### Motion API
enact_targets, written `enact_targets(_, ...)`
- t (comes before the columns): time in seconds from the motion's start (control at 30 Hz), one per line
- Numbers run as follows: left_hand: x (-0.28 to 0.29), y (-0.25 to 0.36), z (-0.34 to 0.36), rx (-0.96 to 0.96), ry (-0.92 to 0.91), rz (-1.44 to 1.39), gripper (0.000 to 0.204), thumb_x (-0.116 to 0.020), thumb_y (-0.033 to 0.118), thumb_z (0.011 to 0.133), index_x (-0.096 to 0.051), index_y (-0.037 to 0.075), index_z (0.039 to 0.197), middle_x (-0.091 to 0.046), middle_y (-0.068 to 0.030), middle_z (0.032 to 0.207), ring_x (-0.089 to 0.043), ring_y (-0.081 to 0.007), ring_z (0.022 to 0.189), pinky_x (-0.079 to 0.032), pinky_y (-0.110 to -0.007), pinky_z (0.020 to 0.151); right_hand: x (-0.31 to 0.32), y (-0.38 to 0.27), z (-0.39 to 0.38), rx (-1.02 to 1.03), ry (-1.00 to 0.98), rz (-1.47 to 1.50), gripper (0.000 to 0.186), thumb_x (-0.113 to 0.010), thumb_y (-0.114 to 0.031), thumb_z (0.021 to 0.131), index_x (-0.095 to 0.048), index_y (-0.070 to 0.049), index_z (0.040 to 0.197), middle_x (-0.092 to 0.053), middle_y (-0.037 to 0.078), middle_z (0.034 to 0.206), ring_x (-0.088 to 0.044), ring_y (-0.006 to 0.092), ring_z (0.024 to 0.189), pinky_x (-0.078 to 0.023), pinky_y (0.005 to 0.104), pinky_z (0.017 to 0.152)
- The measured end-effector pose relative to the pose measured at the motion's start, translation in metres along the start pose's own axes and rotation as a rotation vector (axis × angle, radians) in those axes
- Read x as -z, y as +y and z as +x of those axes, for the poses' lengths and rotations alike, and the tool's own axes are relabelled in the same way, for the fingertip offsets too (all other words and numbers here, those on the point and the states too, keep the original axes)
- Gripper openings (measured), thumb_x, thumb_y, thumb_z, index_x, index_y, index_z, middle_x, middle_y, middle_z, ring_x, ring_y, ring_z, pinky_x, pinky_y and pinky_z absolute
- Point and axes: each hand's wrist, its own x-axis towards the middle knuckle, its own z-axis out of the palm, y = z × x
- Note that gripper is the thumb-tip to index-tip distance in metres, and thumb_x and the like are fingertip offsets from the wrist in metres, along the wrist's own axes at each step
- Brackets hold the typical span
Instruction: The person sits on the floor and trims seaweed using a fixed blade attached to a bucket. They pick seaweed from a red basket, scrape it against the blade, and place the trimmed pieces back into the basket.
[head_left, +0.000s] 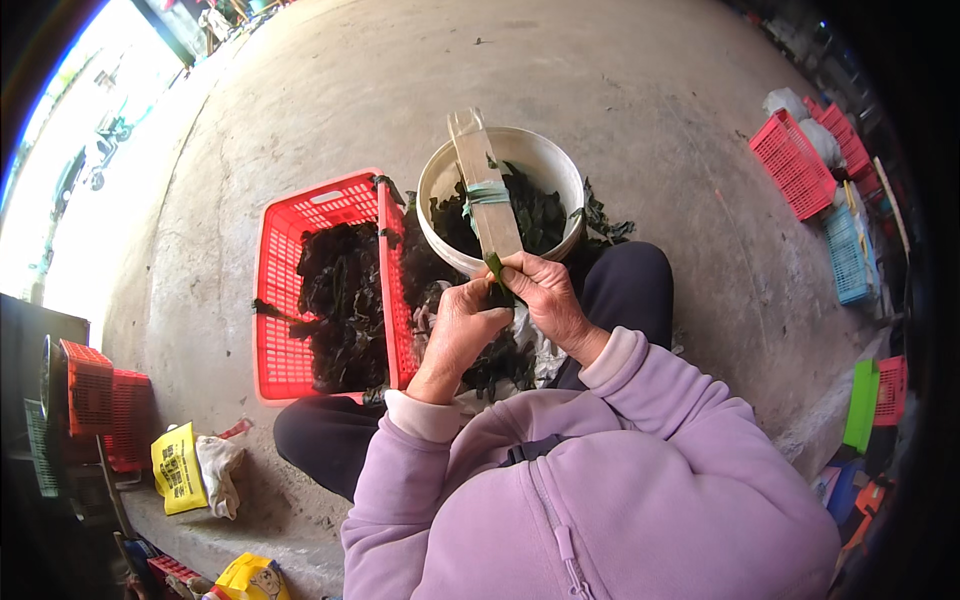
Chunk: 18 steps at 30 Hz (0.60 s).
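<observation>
**Wooden slat held over a bucket of dark leaves**

While both hands meet at frame centre, the right hand point(545, 295) grips the lower end of a wooden slat point(484, 185) and the left hand point(462, 325) pinches a green leaf strip point(497, 275). Its long axis runs up-frame over the white bucket point(440, 180). Fingertips are hidden; the red crate point(285, 290) sits left.

A yellow printed bag point(177, 467) lies lower left; another yellow package point(252, 578) sits at the bottom edge.
</observation>
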Motion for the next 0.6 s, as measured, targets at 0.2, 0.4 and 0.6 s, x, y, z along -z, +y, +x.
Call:
enact_targets(0.2, 0.004, -0.01, -0.008, -0.32, 0.367, 0.637, 0.018, -0.068, 0.005, 0.063, -0.063, 0.005, 0.081, -0.058, -0.0095, 0.073, -0.063, -0.0258, 0.072, -0.049, -0.034, 0.062, 0.006, 0.004, -0.001, -0.542, 0.033, 0.2, 0.009, -0.06, -0.011, 0.087, -0.063, -0.002, 0.089, -0.058, 0.001, 0.068, -0.048, 0.0052, 0.048, -0.033, 0.019, 0.039)
enact_targets(0.4, 0.018, -0.014, -0.001, -0.238, 0.144, 0.013, 0.022, -0.07, -0.003, 0.068, -0.059, 0.004, 0.085, -0.059, -0.0026, 0.073, -0.059, -0.013, 0.068, -0.048, -0.028, 0.059, 0.025, 0.008, 0.001, -0.78, -0.222, 0.496, 0.011, -0.061, -0.013, 0.087, -0.06, -0.002, 0.087, -0.048, -0.002, 0.063, -0.038, 0.0044, 0.045, -0.023, 0.0184, 0.038)
enact_targets(0.6, 0.035, -0.016, 0.003, 0.042, -0.151, -0.717, 0.024, -0.066, -0.004, 0.074, -0.061, 0.001, 0.097, -0.061, -0.0005, 0.075, -0.058, -0.0094, 0.071, -0.044, -0.021, 0.072, 0.017, 0.015, -0.012, -0.782, -0.492, 1.091, 0.009, -0.055, -0.013, 0.09, -0.06, -0.005, 0.09, -0.03, -0.008, 0.058, -0.026, 0.0035, 0.046, -0.021, 0.0179, 0.039)
